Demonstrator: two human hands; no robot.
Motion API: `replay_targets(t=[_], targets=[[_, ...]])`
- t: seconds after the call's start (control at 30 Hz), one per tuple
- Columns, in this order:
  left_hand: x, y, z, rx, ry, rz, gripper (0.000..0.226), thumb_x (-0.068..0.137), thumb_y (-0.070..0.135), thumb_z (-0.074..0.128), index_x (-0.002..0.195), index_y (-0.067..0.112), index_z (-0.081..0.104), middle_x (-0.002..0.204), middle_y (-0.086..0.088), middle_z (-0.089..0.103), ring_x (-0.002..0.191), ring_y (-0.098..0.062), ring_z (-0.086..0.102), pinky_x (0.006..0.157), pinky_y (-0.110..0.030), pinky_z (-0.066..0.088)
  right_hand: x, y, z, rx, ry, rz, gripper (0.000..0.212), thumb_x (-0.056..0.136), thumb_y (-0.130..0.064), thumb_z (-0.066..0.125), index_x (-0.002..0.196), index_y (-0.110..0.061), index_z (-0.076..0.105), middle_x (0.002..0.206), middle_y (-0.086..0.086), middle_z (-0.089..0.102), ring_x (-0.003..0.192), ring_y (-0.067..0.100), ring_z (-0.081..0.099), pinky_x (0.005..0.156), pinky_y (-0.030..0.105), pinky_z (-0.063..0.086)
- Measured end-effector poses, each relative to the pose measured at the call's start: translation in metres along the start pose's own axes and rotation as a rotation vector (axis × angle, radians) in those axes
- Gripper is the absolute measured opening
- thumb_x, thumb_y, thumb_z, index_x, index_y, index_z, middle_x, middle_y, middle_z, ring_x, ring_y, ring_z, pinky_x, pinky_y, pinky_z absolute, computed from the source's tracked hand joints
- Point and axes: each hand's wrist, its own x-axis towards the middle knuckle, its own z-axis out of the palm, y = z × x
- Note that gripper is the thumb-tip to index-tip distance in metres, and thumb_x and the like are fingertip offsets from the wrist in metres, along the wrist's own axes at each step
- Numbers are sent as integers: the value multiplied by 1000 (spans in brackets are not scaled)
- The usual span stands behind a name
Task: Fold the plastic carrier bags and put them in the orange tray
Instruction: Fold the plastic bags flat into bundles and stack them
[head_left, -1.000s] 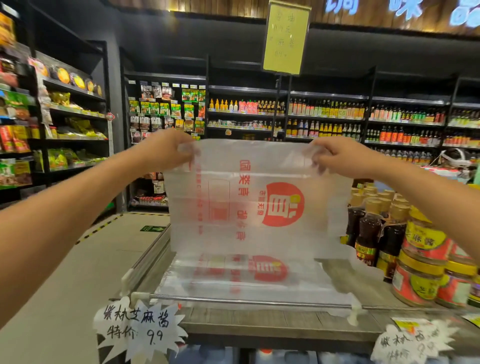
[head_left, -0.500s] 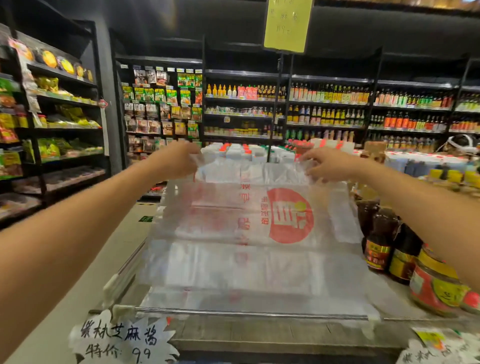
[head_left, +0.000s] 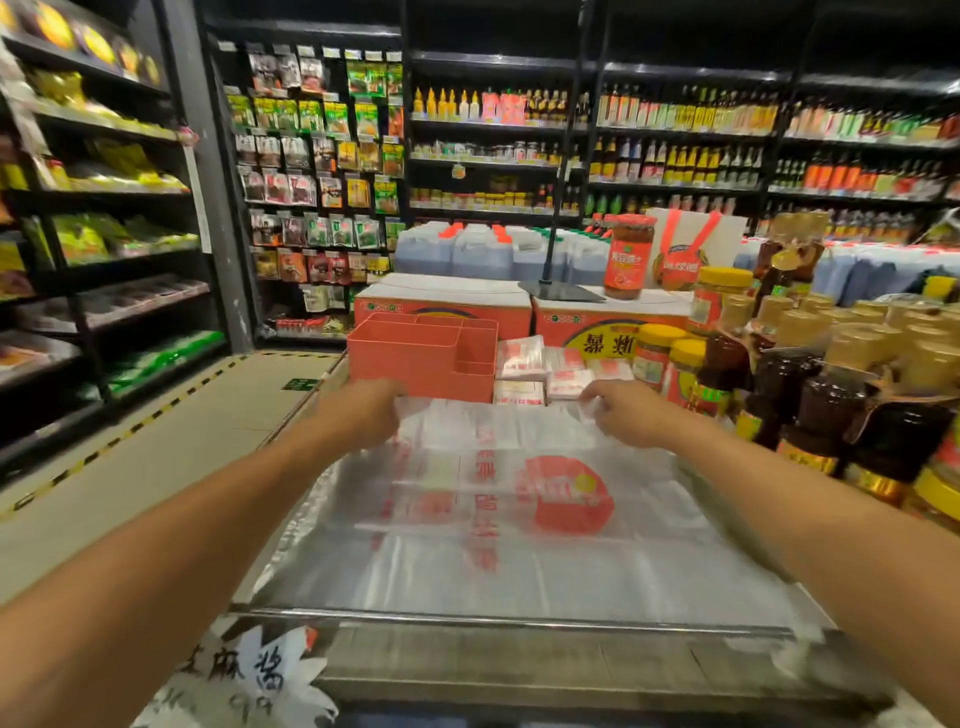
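On the display counter (head_left: 519, 660) a clear carrier bag (head_left: 519, 545) with red print lies spread almost flat, with sauce jars (head_left: 857, 384) crowding its 3 o'clock side. The orange tray (head_left: 410, 358) stands just beyond the bag at 11 o'clock, a pile of folded bags (head_left: 540, 371) just beside it at 3 o'clock. The left hand (head_left: 363, 410) grips the bag's far edge at 11 o'clock and the right hand (head_left: 631, 413) pinches it at 1 o'clock, fingers curled

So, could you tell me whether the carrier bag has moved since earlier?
Yes: the carrier bag has come down from hanging upright to lying along the counter.
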Motion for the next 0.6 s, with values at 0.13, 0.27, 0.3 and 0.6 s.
replay_targets(t=[0.13,0.27,0.3,0.6], targets=[[-2,-6,13,65,30,44,49,91,19,61,138,32,56,126,1,67,112,-24,61,91,-42,53,-4,-1,8,-72,38,-14,45,96,-20,51,139,-34,53,142,1,58,122,25,58,98,42,52],[-13,11,3,186,72,169,54,96,34,59,148,31,45,156,1,43,146,-26,34,118,-52,33,-25,-20,3,-212,146,-183,54,94,-28,62,146,-30,48,148,-1,47,135,23,44,106,43,45],[-19,19,1,185,66,197,53,98,37,57,149,31,45,158,2,41,147,-25,33,118,-53,33,-33,-28,5,-192,155,-254,51,95,-29,62,145,-29,49,147,-1,48,135,22,43,108,42,43],[-63,50,24,140,-445,158,65,102,69,20,161,46,8,172,8,0,159,-25,1,125,-59,5,-62,-33,44,-80,-216,-204,66,104,-60,34,160,-26,26,167,5,24,153,25,21,126,39,14]])
